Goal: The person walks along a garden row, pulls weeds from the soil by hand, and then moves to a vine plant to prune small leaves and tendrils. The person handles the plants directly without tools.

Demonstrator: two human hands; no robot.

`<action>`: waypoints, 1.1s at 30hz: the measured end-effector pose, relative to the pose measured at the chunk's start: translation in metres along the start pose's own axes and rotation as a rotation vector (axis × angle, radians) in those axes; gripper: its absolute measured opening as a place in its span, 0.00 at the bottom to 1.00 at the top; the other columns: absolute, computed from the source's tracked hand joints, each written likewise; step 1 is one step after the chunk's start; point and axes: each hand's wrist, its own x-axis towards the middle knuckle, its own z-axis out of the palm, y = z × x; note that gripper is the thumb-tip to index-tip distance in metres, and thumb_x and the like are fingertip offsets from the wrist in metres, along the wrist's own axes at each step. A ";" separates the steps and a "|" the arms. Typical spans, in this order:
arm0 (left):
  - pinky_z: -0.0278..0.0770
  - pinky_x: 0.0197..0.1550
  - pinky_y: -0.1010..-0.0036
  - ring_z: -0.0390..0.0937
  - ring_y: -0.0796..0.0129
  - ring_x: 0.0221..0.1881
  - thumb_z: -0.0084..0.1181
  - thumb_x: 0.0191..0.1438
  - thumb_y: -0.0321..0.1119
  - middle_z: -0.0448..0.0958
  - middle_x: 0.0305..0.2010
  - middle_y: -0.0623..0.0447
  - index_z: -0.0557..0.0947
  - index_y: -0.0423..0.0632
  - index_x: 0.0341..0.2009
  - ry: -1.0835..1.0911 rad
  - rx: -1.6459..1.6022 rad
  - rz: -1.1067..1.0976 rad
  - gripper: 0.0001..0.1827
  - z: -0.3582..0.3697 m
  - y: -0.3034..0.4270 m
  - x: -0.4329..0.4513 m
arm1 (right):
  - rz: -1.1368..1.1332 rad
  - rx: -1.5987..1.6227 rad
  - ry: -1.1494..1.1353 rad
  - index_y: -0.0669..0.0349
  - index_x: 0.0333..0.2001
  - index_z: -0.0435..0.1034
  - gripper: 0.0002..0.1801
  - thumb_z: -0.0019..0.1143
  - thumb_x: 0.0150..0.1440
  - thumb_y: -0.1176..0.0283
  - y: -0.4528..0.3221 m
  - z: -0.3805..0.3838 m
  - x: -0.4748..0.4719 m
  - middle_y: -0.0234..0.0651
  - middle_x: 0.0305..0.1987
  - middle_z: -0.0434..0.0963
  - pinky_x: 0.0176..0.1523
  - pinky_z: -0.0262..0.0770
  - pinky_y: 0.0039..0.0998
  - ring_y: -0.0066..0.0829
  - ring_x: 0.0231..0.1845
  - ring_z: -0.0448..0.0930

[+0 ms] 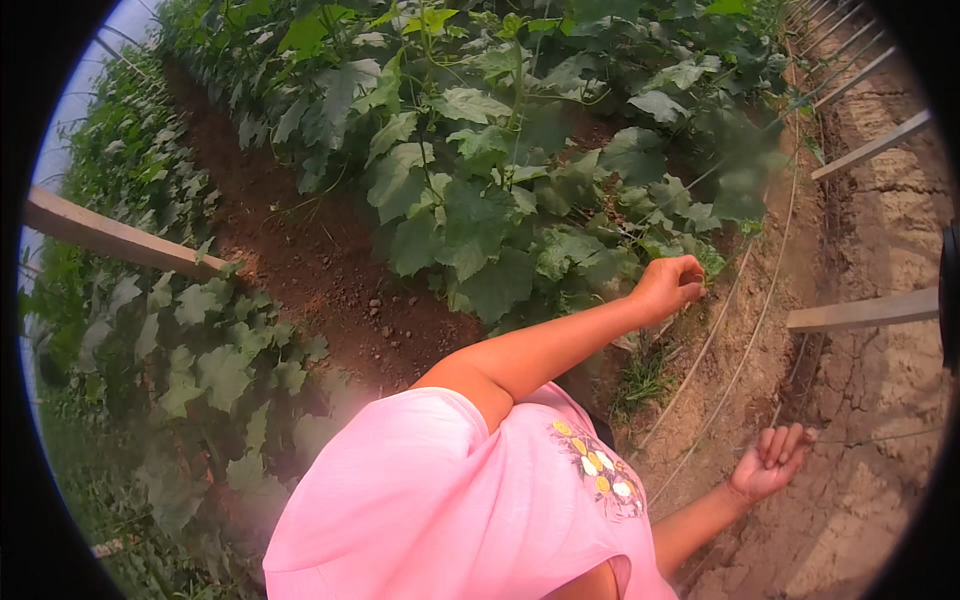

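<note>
My left hand (671,286) reaches out beside low green leaves (701,259) at the end of a row of leafy vines. Its fingers are curled towards the thumb; whether a small thing is between them cannot be seen. Lower right, my right hand (772,459) is over cracked bare soil, palm turned up and fingers bent in. A small pale spot shows at its fingertips, and a thin dark string (877,438) runs from beside them to the right. Whether the fingers grip the string is unclear.
Dense lobed-leaf vines (480,217) rise ahead, with more plants (217,375) at left. A soil furrow (300,270) divides them. Pale lines (739,367) lie along the ground. Wooden stakes (862,310) jut in at right, and a wooden post (127,238) at left.
</note>
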 end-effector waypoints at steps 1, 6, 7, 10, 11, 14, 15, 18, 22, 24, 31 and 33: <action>0.70 0.29 0.76 0.73 0.75 0.29 0.61 0.45 0.30 0.77 0.26 0.51 0.75 0.40 0.30 -0.029 0.038 0.108 0.10 0.007 0.003 0.000 | 0.081 0.004 -0.011 0.61 0.36 0.65 0.06 0.43 0.60 0.70 0.020 0.009 -0.006 0.23 0.17 0.53 0.19 0.47 0.17 0.12 0.14 0.50; 0.71 0.29 0.75 0.74 0.73 0.27 0.59 0.43 0.26 0.75 0.25 0.51 0.76 0.40 0.29 -0.405 0.102 0.192 0.07 0.051 0.062 -0.012 | 0.309 -0.181 -0.038 0.60 0.36 0.64 0.07 0.43 0.60 0.68 0.075 0.017 -0.026 0.23 0.19 0.58 0.20 0.48 0.15 0.12 0.15 0.53; 0.71 0.29 0.75 0.74 0.72 0.27 0.58 0.43 0.25 0.75 0.25 0.50 0.76 0.40 0.29 -0.434 0.102 0.240 0.07 0.056 0.068 -0.013 | 0.328 -0.258 0.000 0.59 0.35 0.64 0.07 0.43 0.59 0.67 0.075 0.014 -0.026 0.23 0.20 0.58 0.20 0.47 0.14 0.11 0.15 0.53; 0.72 0.30 0.74 0.75 0.68 0.27 0.57 0.42 0.23 0.74 0.25 0.50 0.77 0.41 0.30 -0.564 0.062 0.200 0.07 0.068 0.086 -0.019 | 0.323 -0.473 0.115 0.59 0.34 0.65 0.08 0.44 0.59 0.66 0.076 0.004 -0.021 0.22 0.19 0.59 0.20 0.47 0.14 0.11 0.16 0.54; 0.72 0.31 0.74 0.74 0.68 0.28 0.57 0.42 0.23 0.73 0.26 0.50 0.77 0.40 0.30 -0.554 0.077 0.309 0.07 0.068 0.077 -0.019 | 0.309 -0.549 0.156 0.59 0.34 0.65 0.08 0.44 0.59 0.66 0.076 -0.001 -0.018 0.21 0.19 0.59 0.20 0.47 0.13 0.10 0.17 0.54; 0.71 0.31 0.74 0.73 0.69 0.29 0.54 0.43 0.23 0.71 0.26 0.51 0.76 0.40 0.30 -0.611 0.129 0.324 0.06 0.063 0.086 -0.015 | 0.275 -0.645 0.103 0.59 0.38 0.67 0.08 0.44 0.59 0.67 0.070 -0.014 -0.008 0.16 0.17 0.55 0.18 0.45 0.14 0.08 0.15 0.52; 0.71 0.31 0.74 0.72 0.70 0.29 0.53 0.44 0.23 0.71 0.27 0.51 0.76 0.40 0.31 -0.624 0.176 0.311 0.06 0.061 0.087 -0.014 | 0.308 -0.667 0.122 0.58 0.39 0.67 0.09 0.44 0.59 0.67 0.072 -0.012 -0.006 0.16 0.17 0.55 0.19 0.43 0.14 0.07 0.16 0.51; 0.69 0.29 0.77 0.70 0.73 0.29 0.49 0.46 0.24 0.70 0.29 0.51 0.76 0.38 0.34 -0.654 0.056 0.308 0.09 0.060 0.076 -0.015 | 0.315 -0.729 0.147 0.60 0.37 0.68 0.09 0.43 0.59 0.68 0.075 -0.002 -0.002 0.18 0.18 0.59 0.21 0.49 0.15 0.08 0.17 0.56; 0.69 0.27 0.78 0.70 0.74 0.28 0.46 0.46 0.25 0.70 0.30 0.50 0.76 0.36 0.34 -0.631 0.110 0.287 0.10 0.054 0.073 -0.015 | 0.154 -0.935 -0.049 0.65 0.33 0.69 0.09 0.45 0.57 0.70 0.072 -0.004 -0.005 0.27 0.23 0.66 0.29 0.61 0.22 0.19 0.24 0.65; 0.69 0.26 0.75 0.70 0.72 0.24 0.43 0.45 0.25 0.70 0.29 0.49 0.75 0.36 0.33 -0.609 0.147 0.247 0.11 0.052 0.069 -0.016 | 0.038 -1.140 -0.251 0.67 0.32 0.70 0.08 0.48 0.54 0.73 0.064 0.000 -0.001 0.35 0.29 0.70 0.39 0.66 0.30 0.32 0.32 0.70; 0.71 0.32 0.76 0.73 0.67 0.31 0.47 0.47 0.28 0.73 0.34 0.50 0.74 0.38 0.31 -0.635 0.146 0.488 0.08 0.060 0.094 -0.025 | 0.107 -1.372 -0.100 0.62 0.38 0.69 0.11 0.51 0.49 0.77 0.051 -0.012 0.001 0.42 0.35 0.72 0.39 0.66 0.36 0.42 0.38 0.72; 0.71 0.33 0.78 0.71 0.73 0.33 0.57 0.47 0.27 0.73 0.33 0.53 0.75 0.40 0.34 -0.638 0.167 0.392 0.09 0.062 0.082 -0.019 | 0.134 -1.413 -0.163 0.62 0.36 0.70 0.09 0.52 0.48 0.76 0.042 -0.007 0.014 0.41 0.31 0.72 0.34 0.67 0.34 0.41 0.32 0.74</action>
